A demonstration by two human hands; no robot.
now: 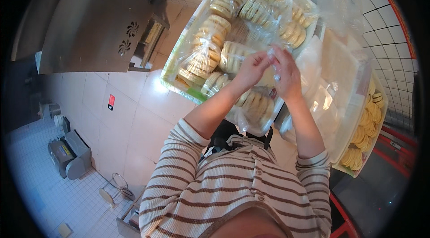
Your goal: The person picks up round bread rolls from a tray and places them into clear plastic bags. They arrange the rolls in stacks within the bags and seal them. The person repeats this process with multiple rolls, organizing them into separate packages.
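Note:
Thumb and fingers of my left hand (252, 70) pinch the gathered top of a clear plastic bag. My right hand (288, 76) grips the same plastic just to the right, the fingertips of both close together. Which flatbreads this plastic encloses is partly hidden by my hands and forearms. Beneath lies a large shallow tray (184, 38) lined with plastic. Bagged stacks of round pale flatbreads (199, 57) lie along its left side, some with knotted tops. More bagged flatbreads (258, 11) are at the far side, and another bagged stack (257, 105) sits near my body.
To the right, loose clear plastic bags (310, 60) lie against a whitish tray (347, 66). Beyond it, a second tray holds unbagged flatbreads (364, 132). A red-framed dark-topped unit (366, 184) stands at lower right. A stainless-steel machine (87, 23) stands at left on the tiled floor (111, 127).

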